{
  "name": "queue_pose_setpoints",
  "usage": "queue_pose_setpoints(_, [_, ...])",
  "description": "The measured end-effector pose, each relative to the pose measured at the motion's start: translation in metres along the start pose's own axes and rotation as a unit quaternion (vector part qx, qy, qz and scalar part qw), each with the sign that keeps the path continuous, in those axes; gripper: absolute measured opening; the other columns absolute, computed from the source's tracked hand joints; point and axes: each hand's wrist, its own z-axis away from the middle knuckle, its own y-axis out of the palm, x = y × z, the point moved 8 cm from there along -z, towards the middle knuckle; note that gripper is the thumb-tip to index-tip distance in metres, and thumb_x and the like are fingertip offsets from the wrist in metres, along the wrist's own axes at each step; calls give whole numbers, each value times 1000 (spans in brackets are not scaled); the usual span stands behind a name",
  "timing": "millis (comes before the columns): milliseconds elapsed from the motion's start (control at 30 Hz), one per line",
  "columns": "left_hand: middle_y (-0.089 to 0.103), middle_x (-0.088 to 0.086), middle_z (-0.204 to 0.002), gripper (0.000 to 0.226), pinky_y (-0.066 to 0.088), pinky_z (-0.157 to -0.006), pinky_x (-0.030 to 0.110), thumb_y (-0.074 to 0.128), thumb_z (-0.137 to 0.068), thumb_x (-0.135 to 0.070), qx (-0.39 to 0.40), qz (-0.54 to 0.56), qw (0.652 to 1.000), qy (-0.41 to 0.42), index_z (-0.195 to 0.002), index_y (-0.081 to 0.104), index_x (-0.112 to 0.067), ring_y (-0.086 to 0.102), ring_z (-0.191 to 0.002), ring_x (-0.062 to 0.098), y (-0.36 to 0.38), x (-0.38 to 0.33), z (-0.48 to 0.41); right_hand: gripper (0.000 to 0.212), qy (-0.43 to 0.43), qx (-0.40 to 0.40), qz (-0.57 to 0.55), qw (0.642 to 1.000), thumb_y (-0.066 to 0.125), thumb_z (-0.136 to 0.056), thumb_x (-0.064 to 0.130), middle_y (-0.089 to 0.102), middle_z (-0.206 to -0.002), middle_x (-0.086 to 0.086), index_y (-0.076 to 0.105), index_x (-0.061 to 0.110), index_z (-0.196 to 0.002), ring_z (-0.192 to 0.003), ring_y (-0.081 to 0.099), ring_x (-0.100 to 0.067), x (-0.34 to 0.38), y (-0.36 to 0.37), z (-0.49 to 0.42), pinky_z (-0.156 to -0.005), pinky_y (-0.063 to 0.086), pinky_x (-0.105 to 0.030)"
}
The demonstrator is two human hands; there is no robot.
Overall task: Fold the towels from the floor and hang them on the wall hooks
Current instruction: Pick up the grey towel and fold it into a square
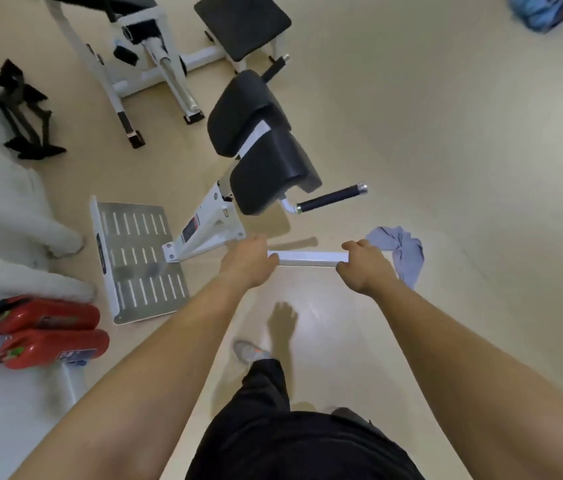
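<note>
My left hand [249, 261] and my right hand [365, 268] each grip one end of a narrow white strip [307, 258], which looks like a folded white towel held taut and level above the floor. A crumpled blue-grey towel [404, 254] lies on the floor just beyond my right hand, partly hidden by it. Another blue cloth heap [532, 12] lies on the floor at the far top right, blurred. No wall hooks are in view.
A gym bench with black pads [262, 143] and a perforated metal footplate [138, 258] stands just ahead to the left. A second white-framed machine [155, 57] is further back. Two red fire extinguishers [48, 330] lie at the left. My shoe [249, 351] is below.
</note>
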Motion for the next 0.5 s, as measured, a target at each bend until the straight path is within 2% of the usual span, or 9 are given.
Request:
queue_pose_setpoints(233, [55,10,-135,50,48,-94,42,51,-94,-33,27,-67,990,122,-140,46,-14,52,-121,32,92,-155,30,55,130,-26,-54,990,46,-98,29,38,-149,-14,37,14,-149,-132,40,-36,-191,-15,89,-99,43,-44])
queue_pose_setpoints(500, [52,13,-136,50,40,-102,41,46,-97,-35,69,-181,958,210,-141,47,-12,43,-126,34,169,-284,9,54,218,-47,-131,966,47,-96,30,40,-146,-12,39,14,-147,-132,41,-34,-319,-23,114,-100,42,-43])
